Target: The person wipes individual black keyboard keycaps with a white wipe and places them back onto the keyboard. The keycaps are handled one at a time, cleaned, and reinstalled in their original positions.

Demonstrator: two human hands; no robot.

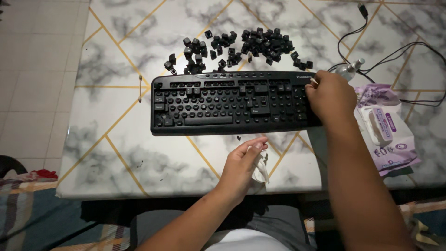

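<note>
1. Hidden or unclear: right end of the black keyboard point(232, 103) covered by the right hand point(331, 96); number-pad area beneath it not visible. Small white item pinched at the fingertips of that hand, too small to identify. Lower forearms and lap cut off by the bottom edge. Cables point(395, 51) run out of view at top and right edge.
2. Black keyboard: lying flat across the middle of the marble-patterned table point(116, 153), long side facing the person. Most keycaps removed, bare round switch stems showing in rows; space bar and a few larger keys in place.
3. Loose keycaps point(237, 46): black, heaped in a scattered pile on the table just behind the keyboard's far edge.
4. Right hand: fingers curled, resting on the keyboard's upper right corner, gripping the small white item.
5. Left hand point(244, 162): on the table just in front of the keyboard, apart from it, fingers loosely closed over a crumpled white wipe point(261, 169).
6. Pack of wet wipes point(388, 130): purple and white, right of the keyboard, near the right forearm.
7. Small clear spray bottle point(349, 69): lying beside the keyboard's far right corner.
8. Cotton swab point(140, 88): on the table left of the keyboard.
</note>
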